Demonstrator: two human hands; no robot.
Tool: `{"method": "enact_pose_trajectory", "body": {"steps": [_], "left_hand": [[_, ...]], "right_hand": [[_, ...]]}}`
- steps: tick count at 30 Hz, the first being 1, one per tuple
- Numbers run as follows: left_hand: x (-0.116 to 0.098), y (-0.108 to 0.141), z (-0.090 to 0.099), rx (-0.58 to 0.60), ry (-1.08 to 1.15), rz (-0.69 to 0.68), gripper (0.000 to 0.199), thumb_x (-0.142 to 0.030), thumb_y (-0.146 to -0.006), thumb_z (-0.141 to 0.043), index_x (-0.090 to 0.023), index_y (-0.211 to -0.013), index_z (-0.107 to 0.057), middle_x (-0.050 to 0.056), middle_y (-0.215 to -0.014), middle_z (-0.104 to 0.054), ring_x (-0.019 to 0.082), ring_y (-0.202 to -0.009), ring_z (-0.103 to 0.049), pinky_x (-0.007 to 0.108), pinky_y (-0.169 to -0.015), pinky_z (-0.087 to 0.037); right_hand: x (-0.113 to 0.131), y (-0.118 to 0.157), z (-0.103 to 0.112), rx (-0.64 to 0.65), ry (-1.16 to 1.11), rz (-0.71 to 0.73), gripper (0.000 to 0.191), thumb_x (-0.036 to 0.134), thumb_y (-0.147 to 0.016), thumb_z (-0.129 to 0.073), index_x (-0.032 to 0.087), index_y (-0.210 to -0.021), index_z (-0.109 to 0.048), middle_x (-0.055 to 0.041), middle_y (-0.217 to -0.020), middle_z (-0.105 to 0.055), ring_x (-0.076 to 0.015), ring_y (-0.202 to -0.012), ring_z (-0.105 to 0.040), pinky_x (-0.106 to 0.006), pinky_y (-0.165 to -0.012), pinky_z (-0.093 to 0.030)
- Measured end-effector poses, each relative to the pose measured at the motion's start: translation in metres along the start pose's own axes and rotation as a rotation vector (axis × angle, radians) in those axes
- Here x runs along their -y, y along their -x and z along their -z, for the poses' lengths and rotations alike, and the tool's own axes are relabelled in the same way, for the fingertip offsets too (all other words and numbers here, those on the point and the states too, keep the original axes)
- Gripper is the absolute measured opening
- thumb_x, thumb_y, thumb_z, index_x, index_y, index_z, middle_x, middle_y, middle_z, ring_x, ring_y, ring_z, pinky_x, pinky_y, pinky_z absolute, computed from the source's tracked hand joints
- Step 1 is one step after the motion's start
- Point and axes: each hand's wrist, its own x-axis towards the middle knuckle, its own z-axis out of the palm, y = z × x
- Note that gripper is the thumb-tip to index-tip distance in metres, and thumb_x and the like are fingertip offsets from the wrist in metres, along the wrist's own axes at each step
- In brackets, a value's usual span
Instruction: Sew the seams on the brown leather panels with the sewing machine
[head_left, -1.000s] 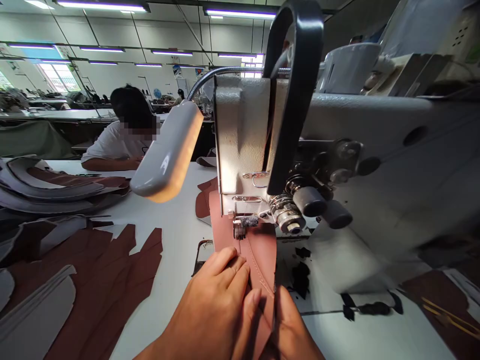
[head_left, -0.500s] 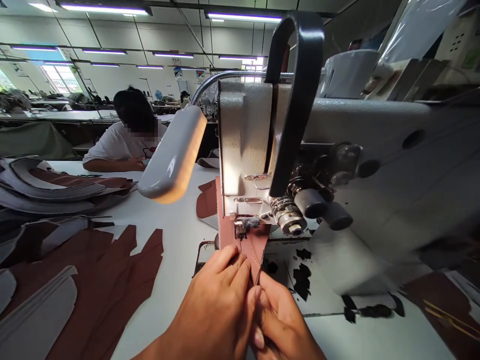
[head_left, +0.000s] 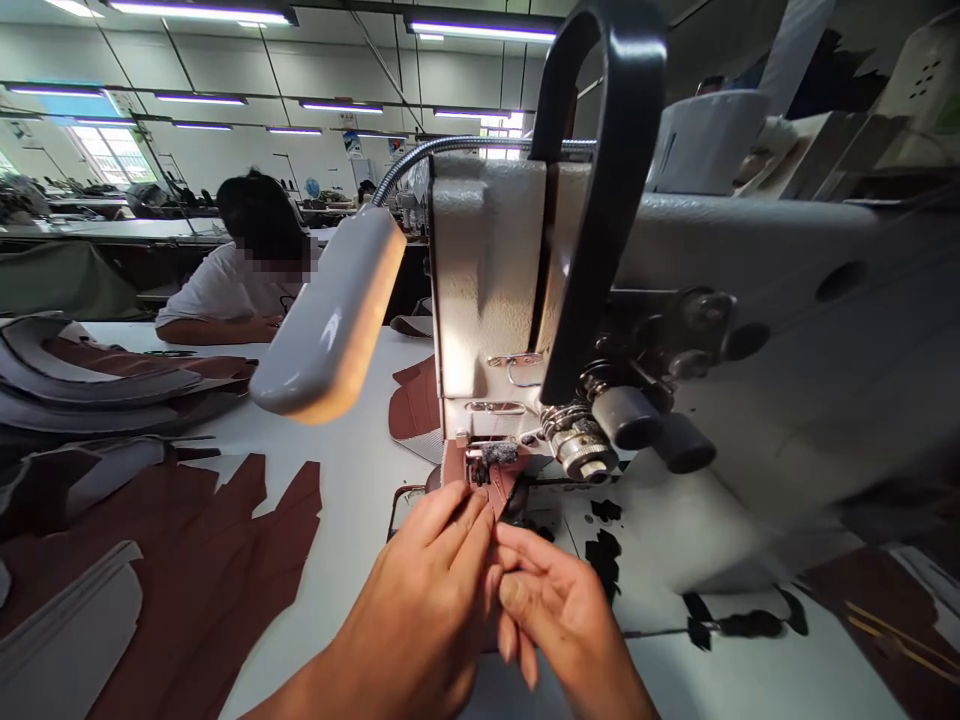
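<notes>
Reddish-brown leather strip (head_left: 501, 487) under the presser foot (head_left: 480, 465) of a sewing machine (head_left: 487, 270), left-hand fingers (head_left: 457, 515) closed on its near end, right-hand fingers (head_left: 517, 572) half open just below, any grip unclear; white worktable (head_left: 352, 440) alongside, gooseneck lamp (head_left: 330, 315) above, cut leather panels (head_left: 165, 570) farther left

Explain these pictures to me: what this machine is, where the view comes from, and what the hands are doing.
This view comes from a camera worn on the person's head, looking down at their hands. The big grey-white industrial sewing machine fills the right side, with a white gooseneck lamp beside it. A reddish-brown leather strip sits under its presser foot. The left hand and right hand meet just in front, mostly hiding the strip. Cut reddish-brown leather pieces lie on the white table; a co-worker sits beyond.
</notes>
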Motion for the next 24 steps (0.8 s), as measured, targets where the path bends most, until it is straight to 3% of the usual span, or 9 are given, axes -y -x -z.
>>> {"method": "enact_pose_trajectory", "body": {"steps": [3,4,6,10,16,24], "left_hand": [[0.011,0.007,-0.001,-0.019,0.024,-0.003,0.033,-0.005,-0.085,-0.041,-0.010,-0.115,-0.051,0.012,-0.108,-0.061,0.025,-0.102,-0.050,0.043,-0.083,-0.046],[0.016,0.008,-0.001,-0.038,0.051,-0.017,0.031,-0.003,-0.085,-0.041,-0.011,-0.112,-0.053,0.011,-0.104,-0.062,0.023,-0.100,-0.051,0.040,-0.082,-0.046],[0.023,0.011,-0.001,-0.078,0.114,-0.064,0.028,0.002,-0.084,-0.042,-0.009,-0.107,-0.054,0.010,-0.098,-0.062,0.021,-0.097,-0.051,0.035,-0.081,-0.047],[0.032,0.012,-0.002,-0.140,0.167,-0.154,0.024,-0.001,-0.085,-0.043,-0.007,-0.106,-0.053,0.011,-0.094,-0.060,0.021,-0.096,-0.050,0.035,-0.080,-0.048],[0.034,0.009,-0.003,-0.161,0.174,-0.166,0.024,-0.002,-0.088,-0.040,-0.006,-0.107,-0.053,0.012,-0.097,-0.061,0.021,-0.101,-0.050,0.034,-0.083,-0.049],[0.037,0.006,-0.003,-0.145,0.146,-0.165,0.024,-0.003,-0.089,-0.038,-0.007,-0.106,-0.054,0.011,-0.097,-0.063,0.019,-0.102,-0.054,0.031,-0.086,-0.049]], "right_hand": [[-0.012,-0.013,0.013,-0.342,0.661,0.622,0.026,0.012,-0.080,-0.056,0.020,-0.105,-0.061,-0.0071,-0.092,-0.057,-0.0108,-0.069,-0.057,-0.022,-0.059,-0.049],[-0.012,-0.017,0.015,-0.382,0.805,0.791,0.031,0.005,-0.078,-0.056,0.021,-0.105,-0.061,-0.0078,-0.096,-0.056,-0.0122,-0.076,-0.057,-0.024,-0.066,-0.050],[-0.010,-0.025,0.016,-0.343,0.924,0.975,0.036,-0.002,-0.074,-0.056,0.019,-0.103,-0.061,-0.0083,-0.095,-0.056,-0.0145,-0.082,-0.055,-0.026,-0.070,-0.049],[0.000,-0.035,0.010,-0.251,0.891,1.053,0.028,-0.006,-0.071,-0.057,0.015,-0.089,-0.062,-0.0080,-0.081,-0.057,-0.0169,-0.079,-0.051,-0.029,-0.066,-0.048],[0.003,-0.038,0.009,-0.279,0.888,1.021,0.025,-0.003,-0.072,-0.058,0.018,-0.085,-0.064,-0.0059,-0.075,-0.059,-0.0159,-0.074,-0.051,-0.029,-0.064,-0.048],[0.010,-0.042,0.007,-0.291,0.922,1.008,0.023,0.000,-0.073,-0.060,0.021,-0.084,-0.065,-0.0037,-0.075,-0.062,-0.0153,-0.076,-0.055,-0.031,-0.073,-0.050]]}}
